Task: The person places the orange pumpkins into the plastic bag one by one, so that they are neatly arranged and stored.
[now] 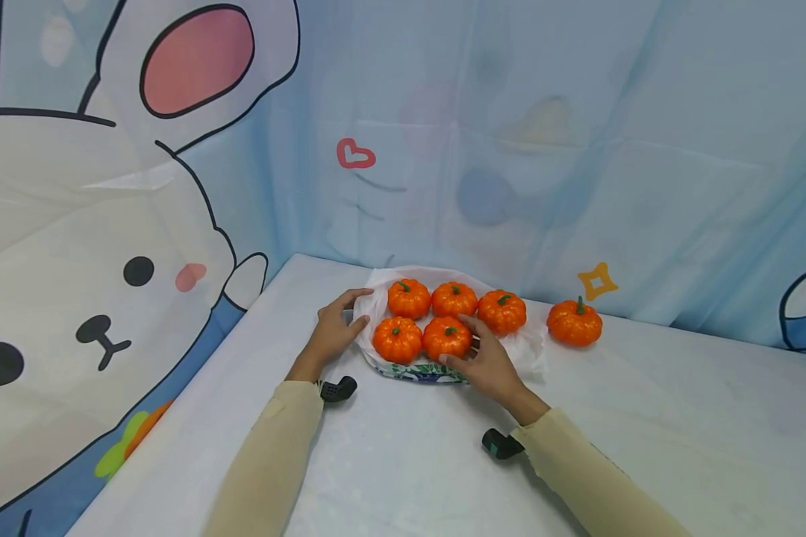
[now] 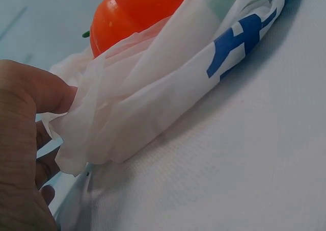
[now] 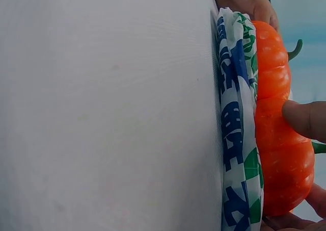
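Observation:
Several glossy orange pumpkins with green stems sit in a white plastic bag (image 1: pixel 419 372), whose rim is folded down and printed in blue and green. My right hand (image 1: pixel 492 365) holds the front right pumpkin (image 1: pixel 447 339), thumb on its near side and fingers on its far right side. In the right wrist view the thumb presses against the orange skin of this pumpkin (image 3: pixel 282 164). At the bag's left end, my left hand (image 1: pixel 332 332) pinches the edge. Crumpled white plastic (image 2: pixel 117 108) lies between its thumb and fingers in the left wrist view.
One more pumpkin (image 1: pixel 574 325) stands outside the bag, to its right, near the back edge of the white-covered table (image 1: pixel 403 462). A light blue curtain (image 1: pixel 544 89) with cartoon prints hangs behind, and a cartoon rabbit panel (image 1: pixel 107 224) rises on the left.

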The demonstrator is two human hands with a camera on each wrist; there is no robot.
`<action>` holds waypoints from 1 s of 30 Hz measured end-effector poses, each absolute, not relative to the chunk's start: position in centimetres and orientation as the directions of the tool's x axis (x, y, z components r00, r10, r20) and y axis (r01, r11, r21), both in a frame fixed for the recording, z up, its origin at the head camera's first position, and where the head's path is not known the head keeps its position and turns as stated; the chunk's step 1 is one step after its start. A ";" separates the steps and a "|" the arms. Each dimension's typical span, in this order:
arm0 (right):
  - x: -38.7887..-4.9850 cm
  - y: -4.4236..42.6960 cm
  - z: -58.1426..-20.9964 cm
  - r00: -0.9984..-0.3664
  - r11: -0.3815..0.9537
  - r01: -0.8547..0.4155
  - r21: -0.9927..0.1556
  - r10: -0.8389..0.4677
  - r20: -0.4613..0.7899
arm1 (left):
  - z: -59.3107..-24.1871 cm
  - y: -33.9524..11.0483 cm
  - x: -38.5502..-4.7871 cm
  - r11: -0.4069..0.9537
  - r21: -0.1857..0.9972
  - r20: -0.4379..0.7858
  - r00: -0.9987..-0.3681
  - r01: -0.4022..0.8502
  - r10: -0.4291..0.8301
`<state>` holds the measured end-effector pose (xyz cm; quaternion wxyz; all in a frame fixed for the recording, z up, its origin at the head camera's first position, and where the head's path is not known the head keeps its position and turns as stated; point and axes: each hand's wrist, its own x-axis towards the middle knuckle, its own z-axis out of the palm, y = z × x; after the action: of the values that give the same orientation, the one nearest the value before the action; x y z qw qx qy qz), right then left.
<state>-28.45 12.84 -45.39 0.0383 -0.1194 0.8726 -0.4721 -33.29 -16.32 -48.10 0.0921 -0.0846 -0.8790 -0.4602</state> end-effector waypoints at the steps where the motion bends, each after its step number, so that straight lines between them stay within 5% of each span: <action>1: -28.5 12.9 -45.4 -0.968 0.529 -0.172 -0.831 -0.245 0.044 | -48.1 -16.3 -33.3 0.563 0.792 0.241 -0.968 0.235 0.065; 24: -26.4 14.9 -43.6 -0.972 0.561 -0.189 -0.806 -0.224 0.072 | -47.9 -16.2 -33.2 0.565 0.785 0.254 -0.964 0.255 0.082; 30: -25.6 16.7 -42.6 -0.943 0.571 -0.325 -0.753 -0.134 0.305 | -47.8 -16.2 -33.0 0.563 0.787 0.254 -0.964 0.252 0.078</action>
<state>-25.64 16.73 -42.56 -0.1076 -0.1305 0.8799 -0.4441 -33.00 -16.18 -47.81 0.0956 -0.0939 -0.8790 -0.4577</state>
